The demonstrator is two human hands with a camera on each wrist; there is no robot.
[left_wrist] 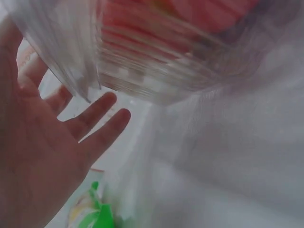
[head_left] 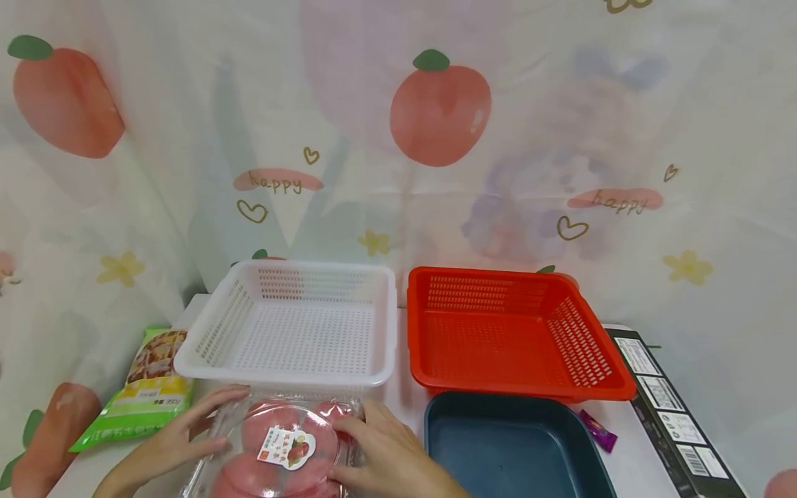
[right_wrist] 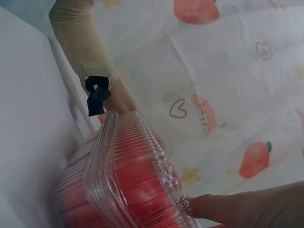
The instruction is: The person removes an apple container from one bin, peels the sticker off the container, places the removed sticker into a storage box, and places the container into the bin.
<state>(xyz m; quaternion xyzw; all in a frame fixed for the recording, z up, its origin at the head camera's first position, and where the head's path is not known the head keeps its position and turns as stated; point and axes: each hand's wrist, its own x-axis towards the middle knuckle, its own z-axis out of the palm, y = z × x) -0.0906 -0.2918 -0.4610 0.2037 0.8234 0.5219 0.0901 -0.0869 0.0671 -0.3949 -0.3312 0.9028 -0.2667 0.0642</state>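
A clear plastic fruit box [head_left: 288, 453] with several round pinkish-red fruits inside is at the near edge, in the head view's lower middle. A white label with a fruit picture is on its lid. My left hand [head_left: 177, 439] is at its left side, thumb and fingertips touching the rim; in the left wrist view this hand [left_wrist: 52, 137] has its fingers spread and extended beside the ribbed wall. My right hand [head_left: 389, 449] grips the right side, thumb and fingers at the lid's edge. The box [right_wrist: 135, 180] hides some of the right fingertips in the right wrist view.
Behind the box stands a white perforated basket [head_left: 285, 380], with a red basket [head_left: 498, 391] to its right. A dark blue tray [head_left: 498, 443] sits in front of the red one. Around them are a green snack bag [head_left: 149, 394], a purple-wrapped sweet [head_left: 598, 430] and a black box [head_left: 675, 415].
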